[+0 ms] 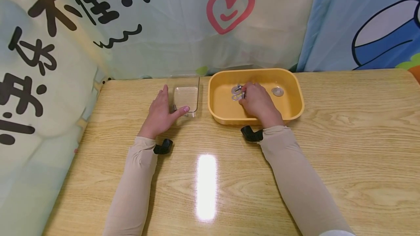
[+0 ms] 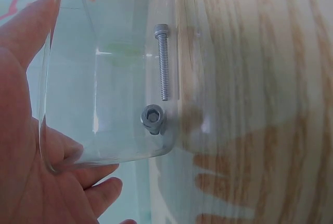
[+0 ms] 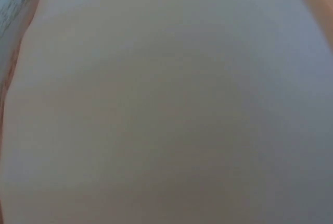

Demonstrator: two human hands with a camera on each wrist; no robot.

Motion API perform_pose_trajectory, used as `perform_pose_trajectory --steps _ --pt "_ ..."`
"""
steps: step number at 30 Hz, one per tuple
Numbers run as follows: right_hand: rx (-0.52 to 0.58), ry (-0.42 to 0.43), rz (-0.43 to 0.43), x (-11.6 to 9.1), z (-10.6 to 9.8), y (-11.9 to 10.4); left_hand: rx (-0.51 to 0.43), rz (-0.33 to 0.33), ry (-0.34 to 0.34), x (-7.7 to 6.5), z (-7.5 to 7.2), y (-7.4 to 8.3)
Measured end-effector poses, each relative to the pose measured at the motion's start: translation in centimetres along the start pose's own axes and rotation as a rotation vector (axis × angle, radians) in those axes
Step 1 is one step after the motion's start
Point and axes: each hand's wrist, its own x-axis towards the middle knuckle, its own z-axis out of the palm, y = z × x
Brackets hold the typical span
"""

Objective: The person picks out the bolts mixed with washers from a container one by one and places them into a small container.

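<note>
My left hand (image 1: 160, 114) rests with straight, spread fingers against a clear plastic box (image 1: 198, 95), its thumb along the near side. Inside, in the left wrist view, a socket head screw (image 2: 163, 62) lies lengthwise, and another socket head screw (image 2: 153, 117) points its hex recess at the camera. My right hand (image 1: 259, 101) reaches into a yellow tray (image 1: 223, 115) with bent fingers. A screw (image 1: 243, 95) shows at its fingertips; whether they grip it is unclear. Beside them are another screw (image 1: 238, 88) and washers (image 1: 234, 98). The right wrist view shows mostly blurred pale cloth.
More round metal washers (image 1: 277, 91) lie at the right inside the yellow tray. Box and tray stand side by side at the back of a wooden table (image 1: 183, 177). A printed cloth (image 1: 164, 46) hangs behind and along the left edge.
</note>
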Motion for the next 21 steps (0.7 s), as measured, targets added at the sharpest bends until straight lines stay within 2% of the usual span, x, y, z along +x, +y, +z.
perform_pose_trajectory --steps 8,21 --pt "0.013 -0.007 0.046 0.18 -0.08 -0.19 0.003 0.002 0.002 0.07 0.07 -0.04" --pt "0.012 0.025 0.004 0.11 -0.42 0.11 0.006 -0.005 0.003 0.28 0.13 0.15"
